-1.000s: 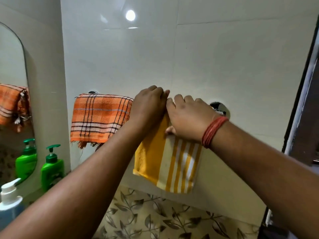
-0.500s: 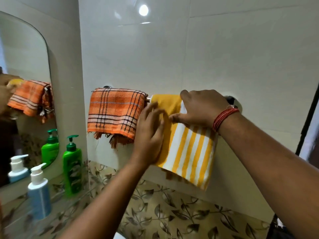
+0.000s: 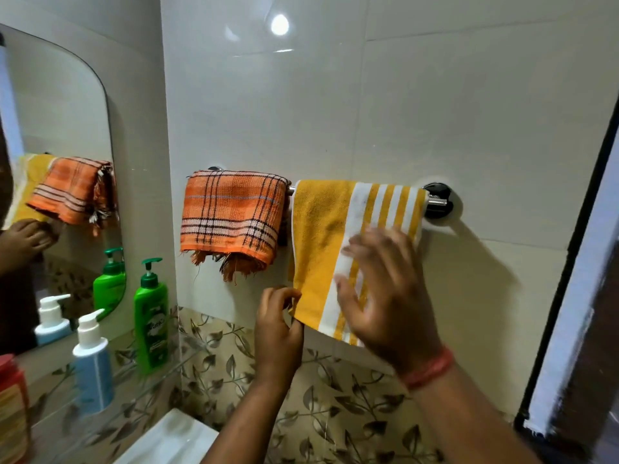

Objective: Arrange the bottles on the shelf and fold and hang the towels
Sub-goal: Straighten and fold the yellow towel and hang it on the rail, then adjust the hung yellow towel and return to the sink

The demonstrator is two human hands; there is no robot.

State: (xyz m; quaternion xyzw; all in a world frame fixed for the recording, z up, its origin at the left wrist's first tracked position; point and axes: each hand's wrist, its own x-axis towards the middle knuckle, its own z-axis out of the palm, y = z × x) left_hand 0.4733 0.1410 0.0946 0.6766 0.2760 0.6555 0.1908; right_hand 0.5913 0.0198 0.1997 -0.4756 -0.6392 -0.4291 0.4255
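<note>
Left hand (image 3: 278,329): pinches the yellow towel (image 3: 321,249) corner.
Right hand (image 3: 385,289): flat, fingers spread.
Risk: a hard tug could pull it off the rail (image 3: 435,202).

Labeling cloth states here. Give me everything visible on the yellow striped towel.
The yellow striped towel looks like terry cloth: plain yellow on its left part, white and yellow vertical stripes on the right. It hangs folded over the towel bar, right of the orange plaid towel, lower edge slanting down to the right. The left hand pinches its lower left corner; the right hand, fingers spread and motion-blurred, lies over the striped part.
</note>
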